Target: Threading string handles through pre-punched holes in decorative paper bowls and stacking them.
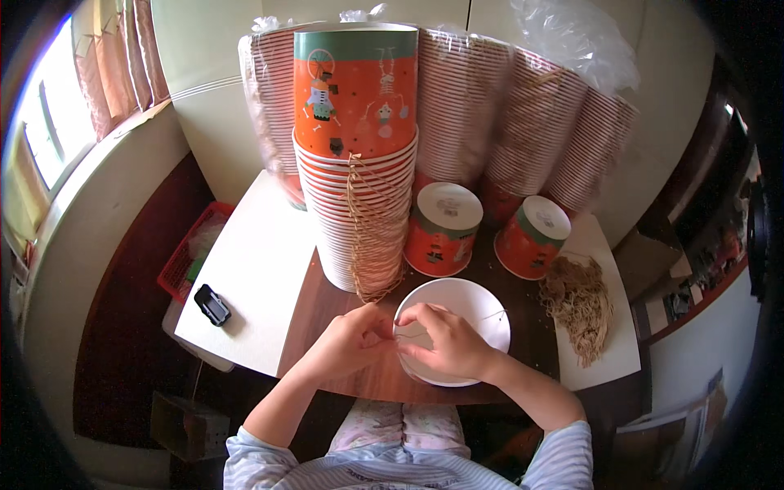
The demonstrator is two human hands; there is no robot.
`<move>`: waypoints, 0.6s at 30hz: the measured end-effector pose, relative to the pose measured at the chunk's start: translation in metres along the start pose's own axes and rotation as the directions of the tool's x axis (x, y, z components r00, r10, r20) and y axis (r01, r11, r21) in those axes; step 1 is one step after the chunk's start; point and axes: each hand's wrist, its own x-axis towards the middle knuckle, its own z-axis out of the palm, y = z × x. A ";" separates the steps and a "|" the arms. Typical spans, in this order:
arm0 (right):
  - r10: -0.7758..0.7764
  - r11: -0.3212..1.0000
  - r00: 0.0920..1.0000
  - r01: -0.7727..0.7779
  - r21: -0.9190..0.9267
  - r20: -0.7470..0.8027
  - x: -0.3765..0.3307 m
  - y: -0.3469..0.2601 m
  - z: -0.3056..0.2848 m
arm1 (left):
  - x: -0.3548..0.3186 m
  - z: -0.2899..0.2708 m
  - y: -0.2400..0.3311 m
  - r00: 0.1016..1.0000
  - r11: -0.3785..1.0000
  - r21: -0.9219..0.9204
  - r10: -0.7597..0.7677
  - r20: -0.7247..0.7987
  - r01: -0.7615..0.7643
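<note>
A paper bucket (487, 353) with a white inside stands mouth up at the table's front edge. Over its left rim my hands meet, fingertips close together. My left hand (353, 341) is closed in a pinch at the rim. My right hand (449, 339) pinches with thumb and forefinger, and a thin cord (413, 335) runs between the fingertips. More thin cord with a small dark end (499, 314) lies across the bucket's right rim. Just beyond my left hand rises a tall stack of nested orange buckets (327, 208), with tan cord handles (357, 220) hanging down its side.
Two upside-down orange buckets (437, 249) (523, 249) stand behind the white one. A tangled heap of tan cords (581, 306) lies to the right. Plastic-wrapped bucket stacks (465, 102) line the back. At the left are a small black case (212, 305) and a red basket (175, 265).
</note>
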 end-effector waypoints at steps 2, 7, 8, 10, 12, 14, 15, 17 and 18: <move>0.021 0.999 0.999 -0.022 0.034 0.026 0.002 0.003 0.004 | 0.001 0.001 0.008 1.000 0.997 0.073 0.008 -0.008 -0.007; 0.034 0.999 0.999 -0.034 0.036 0.012 0.006 -0.003 0.007 | 0.001 0.001 -0.010 1.000 1.000 -0.004 0.020 -0.021 -0.020; 0.024 1.000 1.000 -0.024 0.005 0.003 0.006 -0.004 0.008 | 0.000 0.002 -0.017 0.997 0.988 -0.137 0.073 -0.020 -0.075; 0.019 0.999 1.000 -0.019 -0.028 -0.006 0.004 -0.003 0.009 | 0.000 0.005 -0.016 0.998 0.971 -0.231 0.064 -0.025 -0.068; -0.058 0.991 0.998 0.054 -0.127 -0.030 0.003 -0.002 0.010 | 0.000 0.005 -0.016 0.998 0.945 -0.321 0.054 -0.030 -0.061; -0.072 0.988 0.997 0.068 -0.138 -0.023 0.003 -0.003 0.010 | 0.000 0.002 -0.017 0.999 0.865 -0.501 -0.029 0.030 0.040; -0.084 0.985 0.996 0.080 -0.153 -0.018 0.003 -0.002 0.009 | -0.001 0.001 -0.018 0.999 0.864 -0.502 -0.029 0.030 0.040; -0.027 0.993 1.000 0.026 -0.116 -0.014 0.004 -0.002 0.009 | -0.003 0.001 -0.019 0.998 0.823 -0.565 -0.058 0.015 0.057; 0.030 0.996 1.000 -0.030 -0.079 -0.008 0.004 -0.003 0.009 | -0.005 0.002 -0.019 0.998 0.823 -0.566 -0.059 0.015 0.057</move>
